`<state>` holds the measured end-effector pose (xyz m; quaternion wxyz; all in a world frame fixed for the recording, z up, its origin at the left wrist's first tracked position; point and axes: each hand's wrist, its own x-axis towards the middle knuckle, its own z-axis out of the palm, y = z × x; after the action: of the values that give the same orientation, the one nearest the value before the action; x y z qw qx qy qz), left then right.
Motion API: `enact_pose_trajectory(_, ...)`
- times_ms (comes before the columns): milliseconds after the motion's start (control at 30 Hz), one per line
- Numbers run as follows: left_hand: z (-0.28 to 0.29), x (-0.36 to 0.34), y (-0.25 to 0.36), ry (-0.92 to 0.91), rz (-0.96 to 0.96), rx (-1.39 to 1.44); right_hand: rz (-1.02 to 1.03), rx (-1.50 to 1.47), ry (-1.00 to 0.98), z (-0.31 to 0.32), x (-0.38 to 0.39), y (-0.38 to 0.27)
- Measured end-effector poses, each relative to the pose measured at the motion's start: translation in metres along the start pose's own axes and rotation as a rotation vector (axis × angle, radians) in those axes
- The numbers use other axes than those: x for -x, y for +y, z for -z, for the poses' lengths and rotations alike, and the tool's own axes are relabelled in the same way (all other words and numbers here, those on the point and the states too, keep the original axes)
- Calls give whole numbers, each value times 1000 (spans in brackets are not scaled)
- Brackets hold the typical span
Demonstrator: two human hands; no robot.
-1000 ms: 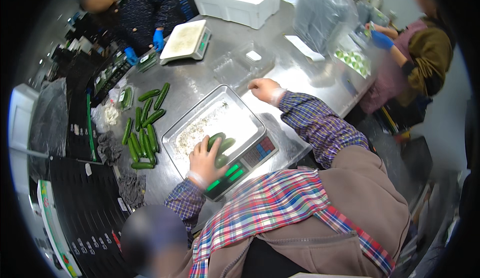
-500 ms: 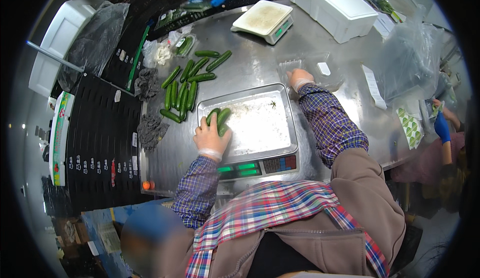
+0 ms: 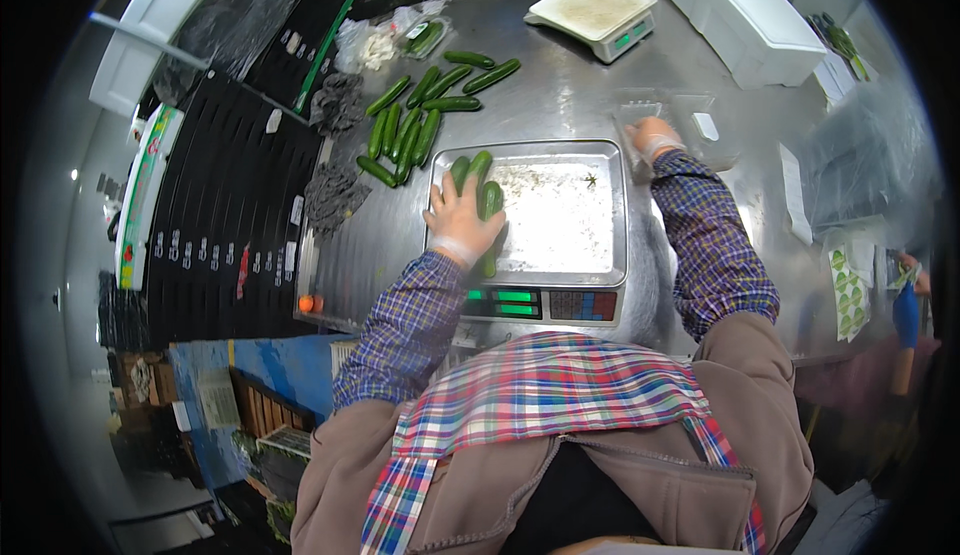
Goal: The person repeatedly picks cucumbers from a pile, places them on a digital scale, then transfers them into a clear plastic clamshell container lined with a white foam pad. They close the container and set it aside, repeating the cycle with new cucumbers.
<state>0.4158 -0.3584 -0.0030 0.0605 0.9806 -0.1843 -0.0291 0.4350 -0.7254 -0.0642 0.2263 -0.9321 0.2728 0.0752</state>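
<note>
On the metal pan [image 3: 560, 277] of the counter scale, my left hand [image 3: 462, 220] is curled over a few green cucumbers [image 3: 490, 198]. Its fingers lie between and around them, and the palm hides their middles. To the right of the pan, my right hand [image 3: 652, 137] is closed on the near left part of a clear plastic box [image 3: 712, 145] with a white label. A thin see-through glove shows at each wrist. Left of the pan, several more cucumbers [image 3: 410, 135] lie in a loose pile on the steel table. A small green scrap [image 3: 591, 181] lies in the pan.
A second scale [image 3: 595, 7] and a white foam box [image 3: 745, 20] stand at the back. Black crates [image 3: 215, 215] border the left side, beside dark crumpled cloths [image 3: 335, 195]. A bagged cucumber pack [image 3: 424, 37], clear plastic bags [image 3: 865, 160] and a green-patterned sticker sheet [image 3: 848, 290] lie around.
The whole view has shifted. My left hand has turned, and the cucumbers under it now point more away from me, with more of them showing. My right hand keeps its place at the plastic box.
</note>
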Motion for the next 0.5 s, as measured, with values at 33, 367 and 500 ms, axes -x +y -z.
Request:
enact_pose_trajectory(33,0,2,-3,14,6,9,-4,8,-6,-1,-3,8)
enact_pose_trajectory(367,-12,-15,-6,51,-127,-59,125,410,259,40,-19,85)
enact_pose_trajectory(500,-10,-20,-2,70,-113,-38,-32,333,439,111,-17,107)
